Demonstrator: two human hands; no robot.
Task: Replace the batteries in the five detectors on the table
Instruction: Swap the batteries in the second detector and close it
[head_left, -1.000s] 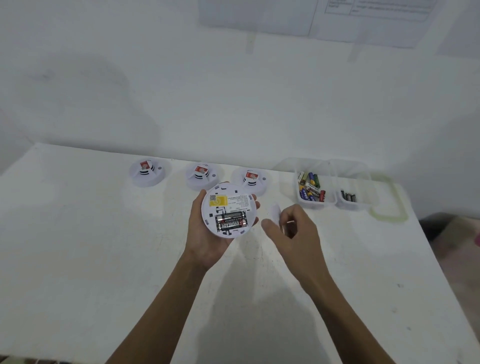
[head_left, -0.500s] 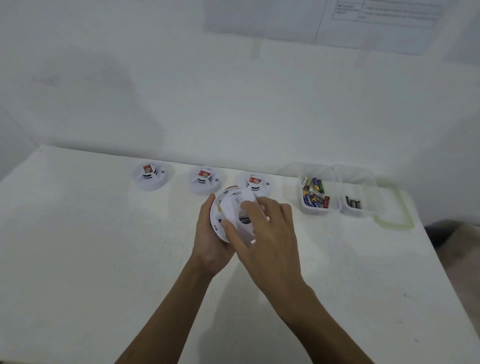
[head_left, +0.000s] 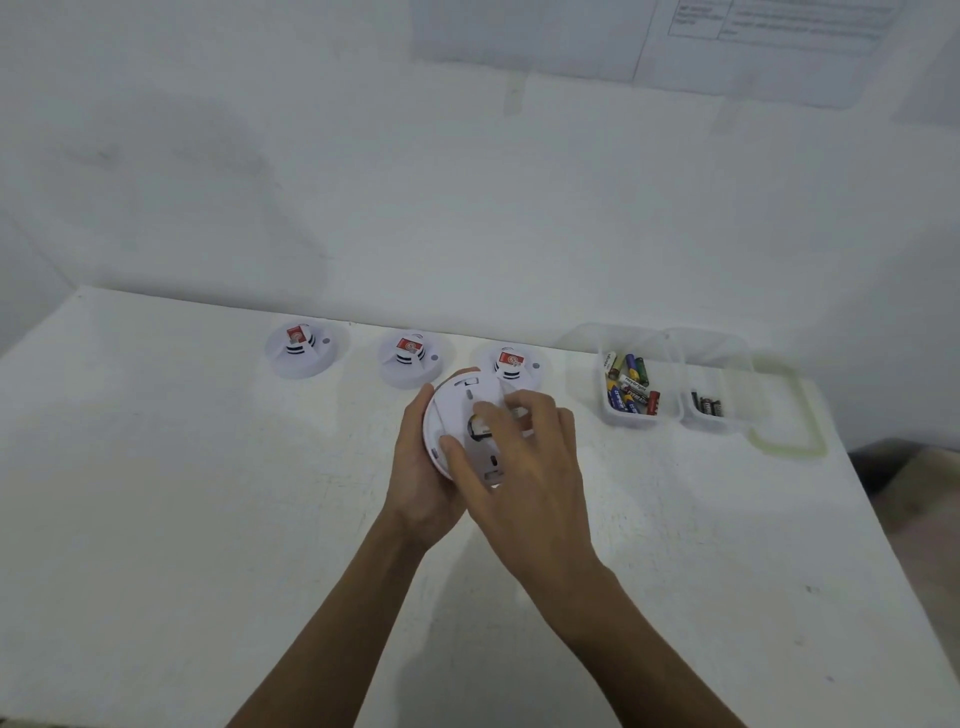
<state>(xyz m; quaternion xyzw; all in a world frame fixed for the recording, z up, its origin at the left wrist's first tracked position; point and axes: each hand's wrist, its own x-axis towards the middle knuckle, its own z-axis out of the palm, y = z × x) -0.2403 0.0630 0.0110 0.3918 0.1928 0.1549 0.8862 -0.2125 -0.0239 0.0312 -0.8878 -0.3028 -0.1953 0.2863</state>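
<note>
Left grip (head_left: 421, 467): detector (head_left: 457, 410) held from below, fingers curled round its rim, above the table (head_left: 208, 493).
Right grip (head_left: 524, 457): back cover (head_left: 480, 454) pinched against the detector, thumb and fingers curled.

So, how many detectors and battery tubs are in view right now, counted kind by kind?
Detectors on the table: 3
Held detector, gripped by left hand and right hand: 1
Battery tubs: 2
Total: 6
</note>
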